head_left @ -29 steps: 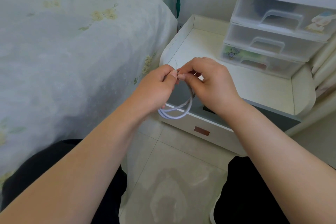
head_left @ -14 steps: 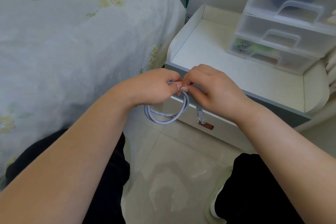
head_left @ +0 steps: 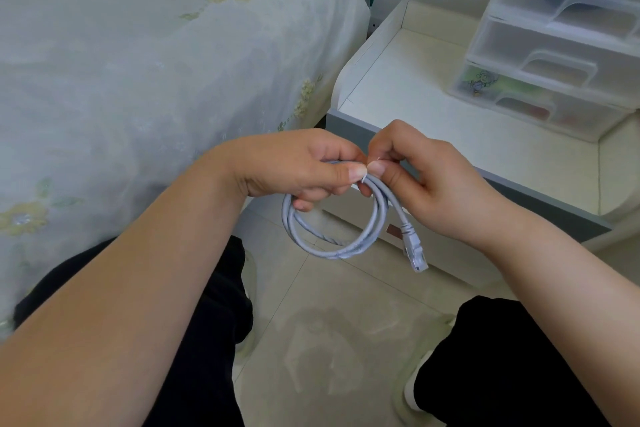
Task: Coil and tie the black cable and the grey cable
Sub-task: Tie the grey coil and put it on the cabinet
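The left hand (head_left: pixel 298 168) is gripping the top of the coiled grey cable (head_left: pixel 332 239), its fingers curling round the gathered loops and its thumb lying along them. The right hand (head_left: pixel 433 184) is meeting it thumb to thumb, its grip pinching a thin pale tie (head_left: pixel 375 160) at the top of the coil; how far the tie is wrapping round the loops cannot be told. The coil is hanging below both hands in mid-air, above the tiled floor (head_left: pixel 329 340) and between the person's knees, in front of the white table (head_left: pixel 433 107). One clear plug end (head_left: pixel 415 255) is dangling loose under the right hand. A translucent drawer unit (head_left: pixel 554 55) is standing on the table, and a bed with a flowered cover (head_left: pixel 138 62) is lying to the left.
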`<action>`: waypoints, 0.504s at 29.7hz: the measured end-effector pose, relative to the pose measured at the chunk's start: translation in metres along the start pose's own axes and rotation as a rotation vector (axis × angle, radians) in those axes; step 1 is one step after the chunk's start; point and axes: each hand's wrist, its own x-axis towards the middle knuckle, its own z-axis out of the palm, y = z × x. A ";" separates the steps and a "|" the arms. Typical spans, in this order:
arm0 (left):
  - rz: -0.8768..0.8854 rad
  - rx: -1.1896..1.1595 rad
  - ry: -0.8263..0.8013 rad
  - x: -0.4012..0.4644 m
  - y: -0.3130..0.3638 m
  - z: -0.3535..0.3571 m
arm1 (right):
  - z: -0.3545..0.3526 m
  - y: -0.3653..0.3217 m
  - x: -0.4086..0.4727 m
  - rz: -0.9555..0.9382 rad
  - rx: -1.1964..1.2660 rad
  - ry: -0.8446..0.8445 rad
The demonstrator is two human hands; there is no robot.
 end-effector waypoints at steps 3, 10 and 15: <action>-0.028 0.041 -0.013 0.000 -0.002 0.002 | -0.001 -0.001 -0.003 0.032 -0.037 -0.056; -0.102 0.410 0.162 0.011 -0.005 0.011 | 0.009 0.014 -0.002 0.146 -0.090 -0.106; -0.108 0.499 0.305 0.020 -0.010 0.018 | 0.013 0.023 0.001 0.278 0.018 -0.066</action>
